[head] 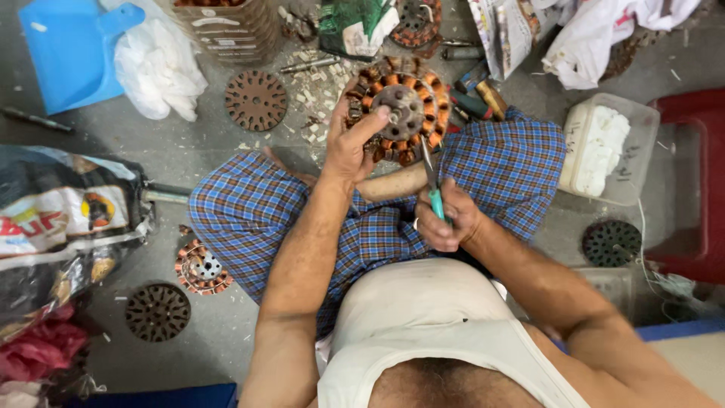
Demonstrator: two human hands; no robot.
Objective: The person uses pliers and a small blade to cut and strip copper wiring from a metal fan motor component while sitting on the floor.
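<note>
I sit cross-legged on the floor in blue checked cloth. My left hand [353, 142] grips a round fan stator [400, 109] wound with copper coils, holding it up on edge above my knees, thumb on its rusty hub. My right hand [444, 219] is closed around a green-handled tool [433, 181] whose metal blade points up to the lower rim of the stator, near the coils.
A second copper-wound stator [201, 267] lies by my left knee, with dark slotted discs [157, 311] [256, 100] [611, 242] around. A blue dustpan [72, 53], white bags, a clear plastic box [604, 147], a red stool [695, 181] and hand tools [476, 94] ring the spot.
</note>
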